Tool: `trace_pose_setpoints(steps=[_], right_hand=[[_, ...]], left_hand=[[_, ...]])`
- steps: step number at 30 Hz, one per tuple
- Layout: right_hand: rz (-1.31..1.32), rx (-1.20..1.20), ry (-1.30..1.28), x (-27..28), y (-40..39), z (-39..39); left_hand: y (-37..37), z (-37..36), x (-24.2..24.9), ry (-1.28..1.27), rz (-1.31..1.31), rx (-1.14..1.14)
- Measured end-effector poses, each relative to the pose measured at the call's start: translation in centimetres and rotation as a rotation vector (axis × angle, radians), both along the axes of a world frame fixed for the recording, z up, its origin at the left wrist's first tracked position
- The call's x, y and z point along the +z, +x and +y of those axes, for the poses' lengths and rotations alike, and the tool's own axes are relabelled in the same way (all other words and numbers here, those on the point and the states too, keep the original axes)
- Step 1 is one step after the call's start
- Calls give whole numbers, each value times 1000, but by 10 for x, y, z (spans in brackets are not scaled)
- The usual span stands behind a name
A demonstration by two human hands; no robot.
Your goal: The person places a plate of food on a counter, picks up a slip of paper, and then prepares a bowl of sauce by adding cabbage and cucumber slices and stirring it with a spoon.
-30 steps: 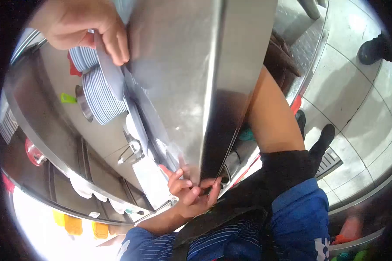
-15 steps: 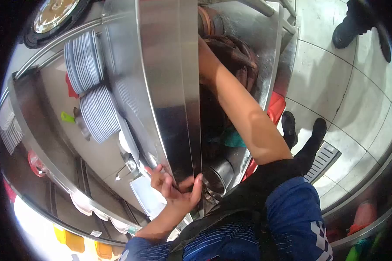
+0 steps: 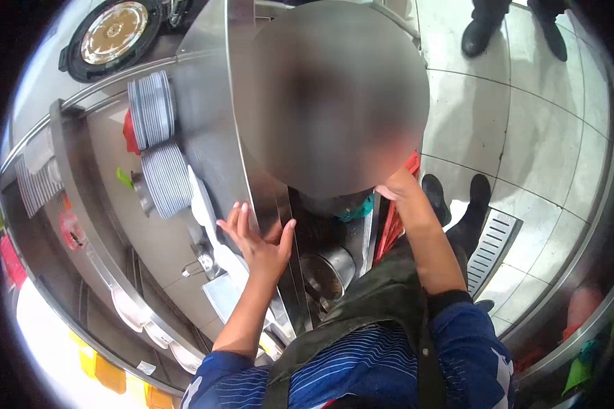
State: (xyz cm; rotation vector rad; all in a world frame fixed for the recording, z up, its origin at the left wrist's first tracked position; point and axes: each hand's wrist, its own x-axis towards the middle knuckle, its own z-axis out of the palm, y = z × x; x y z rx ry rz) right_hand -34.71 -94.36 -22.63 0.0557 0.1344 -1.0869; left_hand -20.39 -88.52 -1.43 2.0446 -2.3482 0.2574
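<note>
My left hand (image 3: pixel 258 247) rests with spread fingers against the edge of the steel counter (image 3: pixel 211 146), holding nothing. My right hand (image 3: pixel 394 185) is at the lower right rim of a large blurred round area, which hides its fingers and whatever they touch. Just below that hand is a red slatted item (image 3: pixel 391 228). A teal piece (image 3: pixel 356 208) shows under the blur, and a metal pot (image 3: pixel 331 271) stands lower down, between the counter and my apron.
Two stacks of plates (image 3: pixel 151 109) (image 3: pixel 167 178) lie on the left side. A black round appliance (image 3: pixel 114 33) is at the upper left. Shelves (image 3: pixel 92 204) curve along the left. A person's dark shoes (image 3: pixel 476 37) and a floor drain (image 3: pixel 492 252) are at the right.
My right arm has drawn back from the upper middle toward my body. My left hand has moved up slightly and its fingers have spread. A blurred round area now covers the centre.
</note>
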Motion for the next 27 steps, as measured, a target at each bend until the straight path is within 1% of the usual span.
trace_pose_setpoints(steps=[3,5,6,7,8,9,10,11,12,13,14,15,16,17,18,19,20,21,22,23,24,25,26,27], right_hand=[[12,30,66,15,-51,44],[212,86,76,26,-87,77],[238,104,48,52,-111,84],[324,105,-7,64,-126,94],[448,163,-16,93,-144,101],[494,240,-42,140,-161,93],[627,374,-143,148,-174,105],[766,501,-267,154,-188,109],[765,571,-315,201,-190,101],[834,705,-366,236,-192,96],[937,800,-472,244,-193,102],[973,813,-566,260,-191,106],[1137,862,-752,269,-189,109],[1195,870,-904,296,-175,109],[1208,841,-1102,300,-168,113],[1034,967,-1263,268,-162,116],[1012,1001,-1364,289,-142,108],[982,1104,-1402,322,-115,111],[958,1204,-1429,354,-89,121],[940,1304,-1446,381,-69,126],[997,1319,-1702,401,-50,131],[902,1345,-1709,404,-37,136],[802,1247,-1874,378,-22,127],[764,1202,-2097,395,-4,136]], left_hand=[[-5,-1,1,6,26,-11],[-9,-1,5,35,53,-8],[-8,-1,9,33,61,0],[-3,1,7,23,209,-4],[-10,-1,16,10,135,-3],[-15,0,24,30,187,10],[-19,10,26,35,268,-6],[-32,23,36,110,428,24],[-50,43,54,274,748,196],[-70,73,51,108,765,189],[-84,105,43,106,927,310],[-93,130,64,428,1127,565],[-95,155,60,612,1326,769],[-80,168,55,962,1439,769],[-86,203,8,900,1879,1195],[-73,207,49,917,2153,1273],[-65,214,95,946,2434,1306],[-62,223,98,734,2270,1474],[-54,238,78,785,2362,1328],[-50,248,107,722,2429,1206],[-44,265,135,659,2482,1086],[-42,284,127,584,2522,1061],[-37,298,113,421,2781,1020],[-36,314,105,248,3029,944]])
